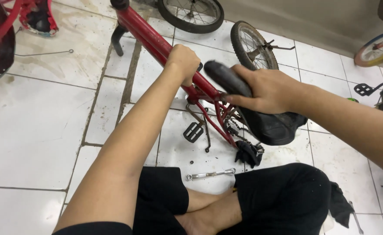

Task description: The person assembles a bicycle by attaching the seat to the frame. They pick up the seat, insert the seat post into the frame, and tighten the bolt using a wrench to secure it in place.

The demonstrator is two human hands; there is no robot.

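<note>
My right hand (267, 89) hides the middle of the saddle (261, 119); the top edge cuts off the front wheel (191, 14).

1. The red metal bicycle frame (156, 43) lies on the white tiled floor (35, 130), running from far left to near right.
2. The black padded saddle (261, 119) sits right of it.
3. The silver steel wrench (211, 174) lies near, in front of the black pedal (193, 132).
4. The small spoked wheel (253, 45) stands far right.

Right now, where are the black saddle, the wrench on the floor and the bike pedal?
black saddle (272, 126): head view, on its wide rear part, below the right hand (265, 89).
wrench (211, 174): head view, on the middle of its shaft, lying on the tile.
pedal (193, 132): head view, on its black tread face.
</note>
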